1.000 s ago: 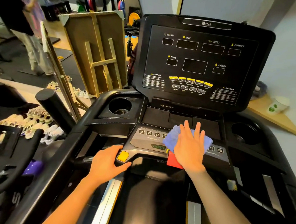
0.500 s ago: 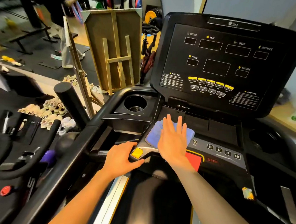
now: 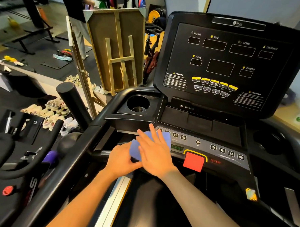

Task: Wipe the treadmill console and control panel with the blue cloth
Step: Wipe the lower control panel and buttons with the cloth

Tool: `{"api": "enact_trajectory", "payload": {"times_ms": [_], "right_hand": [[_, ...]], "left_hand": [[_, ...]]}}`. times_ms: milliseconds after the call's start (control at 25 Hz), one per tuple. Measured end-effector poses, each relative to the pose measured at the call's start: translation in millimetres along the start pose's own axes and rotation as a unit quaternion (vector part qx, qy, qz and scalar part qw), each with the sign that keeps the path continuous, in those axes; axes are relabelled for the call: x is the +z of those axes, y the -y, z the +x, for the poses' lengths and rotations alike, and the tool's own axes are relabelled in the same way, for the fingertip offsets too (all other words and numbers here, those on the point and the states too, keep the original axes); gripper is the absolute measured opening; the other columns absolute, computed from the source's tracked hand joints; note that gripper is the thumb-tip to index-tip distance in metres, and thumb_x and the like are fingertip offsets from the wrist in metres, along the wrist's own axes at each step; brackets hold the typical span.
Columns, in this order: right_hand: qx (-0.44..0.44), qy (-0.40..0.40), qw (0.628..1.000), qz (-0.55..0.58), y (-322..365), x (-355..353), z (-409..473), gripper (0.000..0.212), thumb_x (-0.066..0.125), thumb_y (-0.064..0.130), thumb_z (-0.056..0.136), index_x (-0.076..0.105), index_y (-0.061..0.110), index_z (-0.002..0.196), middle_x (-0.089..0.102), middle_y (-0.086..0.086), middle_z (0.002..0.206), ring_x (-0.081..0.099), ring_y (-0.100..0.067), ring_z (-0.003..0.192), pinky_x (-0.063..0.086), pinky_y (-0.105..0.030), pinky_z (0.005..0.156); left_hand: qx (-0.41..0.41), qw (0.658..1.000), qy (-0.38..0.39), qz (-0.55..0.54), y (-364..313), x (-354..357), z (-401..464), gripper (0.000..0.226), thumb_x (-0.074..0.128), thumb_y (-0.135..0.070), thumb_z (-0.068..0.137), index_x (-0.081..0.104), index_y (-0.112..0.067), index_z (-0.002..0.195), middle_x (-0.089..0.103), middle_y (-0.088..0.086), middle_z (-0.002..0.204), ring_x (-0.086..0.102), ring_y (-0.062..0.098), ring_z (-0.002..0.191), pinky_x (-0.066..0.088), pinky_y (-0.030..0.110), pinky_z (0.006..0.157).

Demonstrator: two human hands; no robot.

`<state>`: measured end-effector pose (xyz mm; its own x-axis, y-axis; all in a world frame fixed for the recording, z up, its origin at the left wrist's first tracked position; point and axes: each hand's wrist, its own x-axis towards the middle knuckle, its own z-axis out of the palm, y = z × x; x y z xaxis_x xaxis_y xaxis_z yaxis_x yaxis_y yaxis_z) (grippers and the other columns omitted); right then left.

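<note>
Blue cloth (image 3: 167,139) is pressed flat on the left end of the treadmill's control panel (image 3: 231,154), covering the first preset keys. It is held down by the right hand (image 3: 154,150), palm flat and fingers spread wide — a hold that suits broad sweeps rather than pinching. The left hand (image 3: 121,158) is curled at the panel's near left edge, touching the cloth's lower corner; whether it grips the rim or merely steadies there is hard to tell. Just right of the cloth sits the red stop button (image 3: 193,161), and above it the upright display console (image 3: 227,65) — apparently not yet reached in this pass.
</note>
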<state>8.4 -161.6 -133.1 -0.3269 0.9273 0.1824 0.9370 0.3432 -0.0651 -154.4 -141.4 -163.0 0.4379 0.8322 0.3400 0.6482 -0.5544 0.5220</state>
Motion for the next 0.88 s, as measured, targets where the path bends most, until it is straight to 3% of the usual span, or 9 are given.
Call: {"api": "enact_trajectory", "payload": {"times_ms": [120, 200, 280, 320, 400, 480, 560, 760, 880], "right_hand": [[-0.038, -0.021, 0.999, 0.013, 5, 1, -11, 0.043, 0.041, 0.03, 0.102, 0.057, 0.015, 0.139, 0.05, -0.001, 0.151, 0.018, -0.036, 0.151, 0.01, -0.051, 0.123], [-0.049, -0.031, 0.998, 0.034, 6, 3, -18, 0.045, 0.039, 0.029, 0.103, 0.054, 0.014, 0.143, 0.049, -0.002, 0.151, 0.019, -0.035, 0.151, 0.009, -0.049, 0.123], [-0.054, -0.024, 0.995, 0.079, 5, 5, -24, 0.051, 0.03, 0.032, 0.103, 0.05, 0.013, 0.146, 0.045, -0.002, 0.155, 0.015, -0.033, 0.152, 0.006, -0.047, 0.124], [-0.061, -0.015, 0.993, 0.095, 2, 6, -27, 0.051, 0.028, 0.032, 0.104, 0.048, 0.013, 0.147, 0.042, -0.002, 0.157, 0.013, -0.031, 0.153, 0.004, -0.046, 0.124], [-0.089, -0.001, 0.991, 0.099, -6, 8, -31, 0.047, 0.036, 0.027, 0.105, 0.044, 0.015, 0.15, 0.037, -0.001, 0.16, 0.011, -0.03, 0.153, 0.004, -0.045, 0.124], [-0.113, 0.005, 0.988, 0.104, -14, 9, -35, 0.05, 0.053, 0.014, 0.1, 0.044, 0.016, 0.15, 0.037, 0.0, 0.16, 0.012, -0.03, 0.153, 0.008, -0.047, 0.124], [-0.113, 0.011, 0.988, 0.107, -21, 7, -40, 0.061, 0.059, 0.006, 0.094, 0.042, 0.018, 0.151, 0.033, 0.003, 0.161, 0.009, -0.028, 0.153, 0.006, -0.045, 0.124], [-0.056, 0.014, 0.994, 0.091, -43, 4, -63, 0.073, 0.05, 0.005, 0.093, 0.024, 0.027, 0.158, 0.018, 0.009, 0.165, -0.009, -0.017, 0.153, -0.015, -0.034, 0.121], [-0.021, -0.008, 0.997, 0.077, -57, 4, -79, 0.067, 0.046, 0.01, 0.098, 0.024, 0.027, 0.158, 0.019, 0.011, 0.164, -0.009, -0.015, 0.154, -0.013, -0.033, 0.122]], "left_hand": [[0.016, 1.0, -0.009, -0.024, 4, 3, -2, 0.05, 0.046, -0.072, 0.087, 0.067, -0.027, 0.097, 0.062, -0.021, 0.082, 0.054, -0.009, 0.071, 0.04, 0.002, 0.066], [0.044, 0.998, -0.031, -0.042, 9, 8, -3, 0.055, 0.034, -0.073, 0.091, 0.063, -0.027, 0.103, 0.074, -0.004, 0.084, 0.06, 0.003, 0.08, 0.052, 0.016, 0.064], [0.086, 0.993, -0.059, -0.049, 12, 13, -4, 0.049, 0.029, -0.066, 0.097, 0.054, -0.026, 0.108, 0.076, 0.011, 0.084, 0.062, 0.014, 0.092, 0.053, 0.031, 0.066], [0.099, 0.992, -0.06, -0.047, 13, 13, -4, 0.048, 0.027, -0.064, 0.099, 0.052, -0.024, 0.109, 0.076, 0.014, 0.083, 0.067, 0.016, 0.087, 0.055, 0.035, 0.066], [0.105, 0.993, -0.052, -0.019, 12, 11, -2, 0.054, 0.027, -0.065, 0.098, 0.058, -0.022, 0.108, 0.076, 0.01, 0.083, 0.074, 0.02, 0.074, 0.06, 0.038, 0.056], [0.042, 0.999, -0.007, -0.005, 9, 5, -1, 0.059, 0.037, -0.072, 0.091, 0.066, -0.023, 0.108, 0.074, -0.002, 0.089, 0.071, 0.013, 0.076, 0.061, 0.038, 0.069], [0.004, 1.0, 0.024, 0.01, 8, 1, 0, 0.055, 0.053, -0.072, 0.083, 0.065, -0.026, 0.112, 0.067, -0.014, 0.089, 0.061, 0.002, 0.074, 0.054, 0.031, 0.068], [0.0, 0.998, 0.032, 0.053, 5, 1, 0, 0.064, 0.058, -0.075, 0.078, 0.061, -0.026, 0.119, 0.068, -0.014, 0.095, 0.059, 0.0, 0.078, 0.044, 0.019, 0.068], [-0.011, 0.996, 0.054, 0.064, 7, 1, 0, 0.069, 0.058, -0.074, 0.078, 0.058, -0.025, 0.126, 0.069, -0.012, 0.103, 0.062, 0.003, 0.085, 0.046, 0.021, 0.073]]}}
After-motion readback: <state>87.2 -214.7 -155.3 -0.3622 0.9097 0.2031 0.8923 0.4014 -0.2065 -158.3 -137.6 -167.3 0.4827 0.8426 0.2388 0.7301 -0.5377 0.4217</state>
